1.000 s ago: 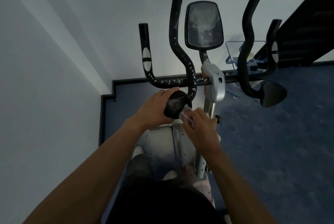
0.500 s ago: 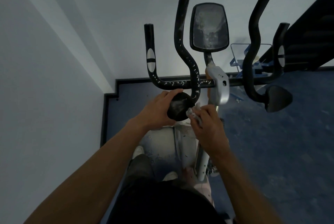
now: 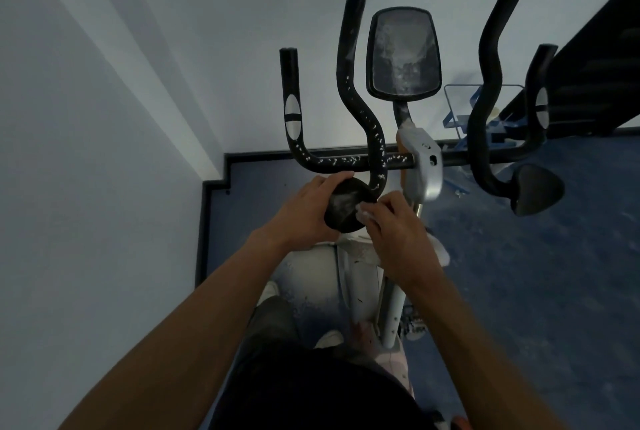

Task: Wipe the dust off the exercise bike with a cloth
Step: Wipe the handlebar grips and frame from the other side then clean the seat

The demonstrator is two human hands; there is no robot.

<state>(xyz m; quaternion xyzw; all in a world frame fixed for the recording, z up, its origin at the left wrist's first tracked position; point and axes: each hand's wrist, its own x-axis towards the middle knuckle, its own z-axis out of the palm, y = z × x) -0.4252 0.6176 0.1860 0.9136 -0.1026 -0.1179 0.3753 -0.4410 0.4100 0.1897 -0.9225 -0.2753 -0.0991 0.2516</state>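
I look down on a dusty exercise bike with black curved handlebars [image 3: 360,110], a dust-streaked console screen [image 3: 403,53] and a white body [image 3: 322,266]. My left hand [image 3: 304,211] grips the black round left elbow pad [image 3: 346,207] from its left side. My right hand [image 3: 391,228] is closed on a small pale cloth [image 3: 363,216] and presses it against the pad's right edge. A matching black pad [image 3: 536,192] sits at the right. White flecks cover the crossbar [image 3: 346,162].
A pale wall stands close on the left and behind the bike. Blue carpet [image 3: 519,291] with a black skirting [image 3: 214,187] lies below. A dark staircase [image 3: 595,62] rises at the right, with a blue frame [image 3: 457,110] beside it. My dark trousers fill the bottom.
My right hand with the cloth has slid up and left along the pad's edge. The left hand has kept its grip. The camera has shifted slightly.
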